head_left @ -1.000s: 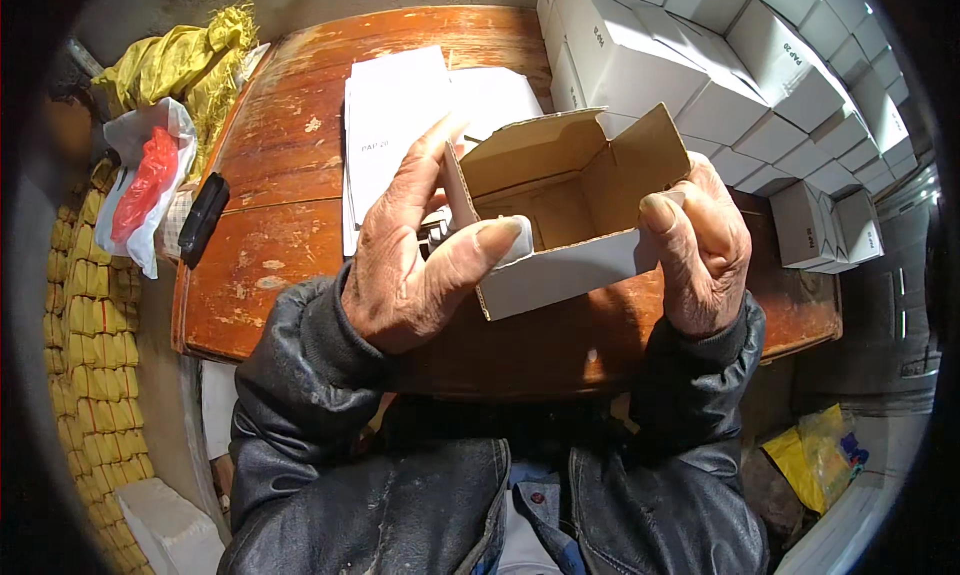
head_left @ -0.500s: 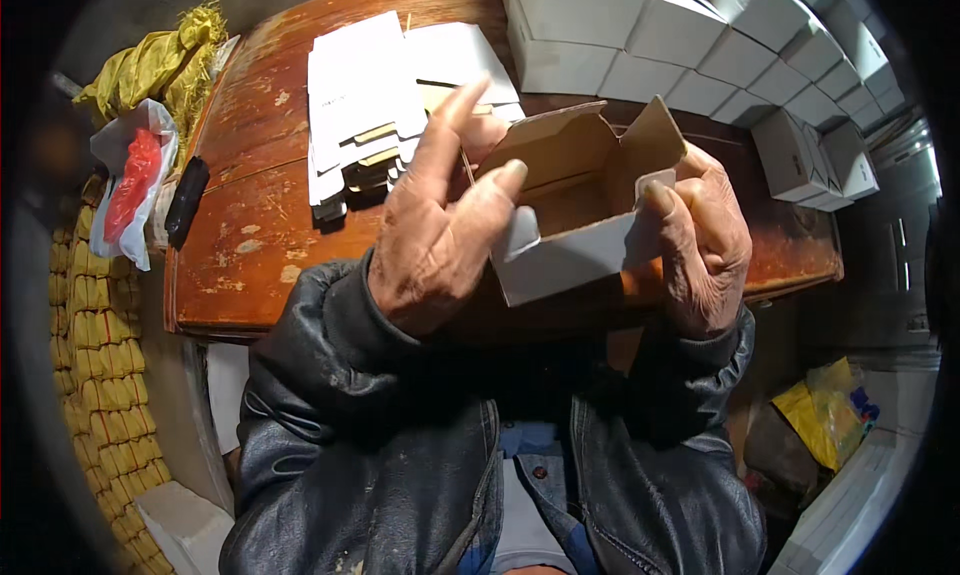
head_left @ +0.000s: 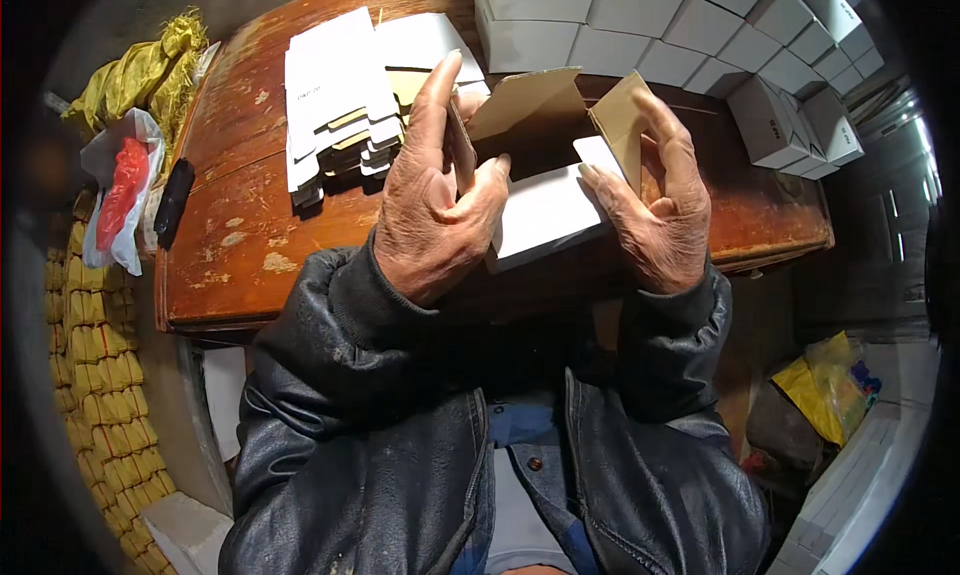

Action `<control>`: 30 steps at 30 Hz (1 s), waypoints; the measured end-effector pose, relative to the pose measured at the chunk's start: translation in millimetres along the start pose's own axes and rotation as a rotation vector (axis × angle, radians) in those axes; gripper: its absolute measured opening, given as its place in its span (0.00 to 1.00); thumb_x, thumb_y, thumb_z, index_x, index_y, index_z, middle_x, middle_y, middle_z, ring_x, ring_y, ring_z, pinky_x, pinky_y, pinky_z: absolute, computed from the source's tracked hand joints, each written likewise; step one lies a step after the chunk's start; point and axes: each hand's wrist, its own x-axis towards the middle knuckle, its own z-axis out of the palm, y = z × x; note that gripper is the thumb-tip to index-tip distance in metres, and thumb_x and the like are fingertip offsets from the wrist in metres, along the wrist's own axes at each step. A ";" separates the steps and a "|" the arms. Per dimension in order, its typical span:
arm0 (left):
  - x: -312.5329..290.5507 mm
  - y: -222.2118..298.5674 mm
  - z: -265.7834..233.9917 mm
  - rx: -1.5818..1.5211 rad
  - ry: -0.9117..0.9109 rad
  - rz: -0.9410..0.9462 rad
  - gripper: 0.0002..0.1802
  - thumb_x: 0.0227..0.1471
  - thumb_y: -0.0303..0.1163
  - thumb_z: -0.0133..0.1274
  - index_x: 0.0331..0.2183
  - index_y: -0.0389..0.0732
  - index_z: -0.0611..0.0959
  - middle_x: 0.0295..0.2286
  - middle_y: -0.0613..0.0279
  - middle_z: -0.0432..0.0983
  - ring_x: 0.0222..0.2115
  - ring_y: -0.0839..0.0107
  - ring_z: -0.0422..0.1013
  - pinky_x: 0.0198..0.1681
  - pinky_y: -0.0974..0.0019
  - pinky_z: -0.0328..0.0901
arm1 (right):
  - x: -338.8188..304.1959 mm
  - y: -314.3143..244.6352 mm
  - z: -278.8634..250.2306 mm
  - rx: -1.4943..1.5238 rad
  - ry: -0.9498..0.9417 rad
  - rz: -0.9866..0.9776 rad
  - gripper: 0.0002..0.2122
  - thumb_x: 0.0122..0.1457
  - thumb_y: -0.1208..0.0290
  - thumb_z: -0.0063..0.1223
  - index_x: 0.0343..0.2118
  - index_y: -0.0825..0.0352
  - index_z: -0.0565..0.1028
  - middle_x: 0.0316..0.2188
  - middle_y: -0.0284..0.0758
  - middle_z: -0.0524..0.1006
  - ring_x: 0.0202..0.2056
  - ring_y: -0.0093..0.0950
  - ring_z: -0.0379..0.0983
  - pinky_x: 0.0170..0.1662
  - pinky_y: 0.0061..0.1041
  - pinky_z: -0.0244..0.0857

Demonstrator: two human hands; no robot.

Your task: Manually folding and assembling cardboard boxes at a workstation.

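Observation:
A small white cardboard box, brown inside, is held up over the table's front edge. Its top is open and its flaps stand up. At the box's left end, my left hand grips a flap between the thumb and raised fingers. The right-hand flap is held by my right hand, its thumb at the near corner and its fingers behind the cardboard. Behind my left hand lies a stack of flat, unfolded white cartons. The far bottom of the box is in shadow.
The worn reddish-brown wooden table bears rows of made-up white boxes at the far right. Two boxes stand apart near its right end. A dark cylindrical object and a bag with something red are at the left edge.
The box has tipped so its white near face shows more and its inside less. My left fingers have closed onto the left flap, and my right fingers have shifted up along the right flap.

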 end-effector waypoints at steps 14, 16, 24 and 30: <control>-2.0 -9.9 2.8 -0.011 0.076 0.023 0.37 0.53 0.27 0.52 0.60 0.35 0.56 0.50 0.44 0.65 0.53 0.57 0.64 0.57 0.57 0.60 | 0.6 10.1 3.2 0.038 0.020 -0.127 0.16 0.49 0.84 0.58 0.43 0.67 0.75 0.43 0.42 0.76 0.45 0.35 0.75 0.50 0.30 0.69; 1.2 -14.6 1.0 0.047 0.060 0.039 0.36 0.53 0.28 0.53 0.60 0.34 0.58 0.49 0.44 0.66 0.52 0.57 0.66 0.55 0.58 0.63 | 1.5 14.6 3.1 0.047 0.017 -0.126 0.15 0.49 0.84 0.57 0.41 0.68 0.75 0.41 0.42 0.77 0.44 0.35 0.75 0.49 0.30 0.69; 41.1 6.6 -10.0 0.409 0.032 0.262 0.20 0.54 0.26 0.53 0.49 0.32 0.74 0.31 0.54 0.77 0.30 0.69 0.77 0.31 0.70 0.73 | 8.3 9.4 6.0 -0.045 0.015 -0.244 0.13 0.48 0.86 0.57 0.39 0.69 0.75 0.38 0.42 0.77 0.42 0.35 0.76 0.45 0.29 0.71; 46.3 7.4 -9.3 0.450 -0.023 0.204 0.17 0.57 0.30 0.50 0.46 0.31 0.76 0.34 0.49 0.78 0.30 0.67 0.77 0.31 0.68 0.72 | 9.3 5.6 3.0 -0.118 -0.021 -0.316 0.12 0.50 0.82 0.60 0.39 0.69 0.76 0.37 0.42 0.76 0.41 0.34 0.76 0.43 0.28 0.73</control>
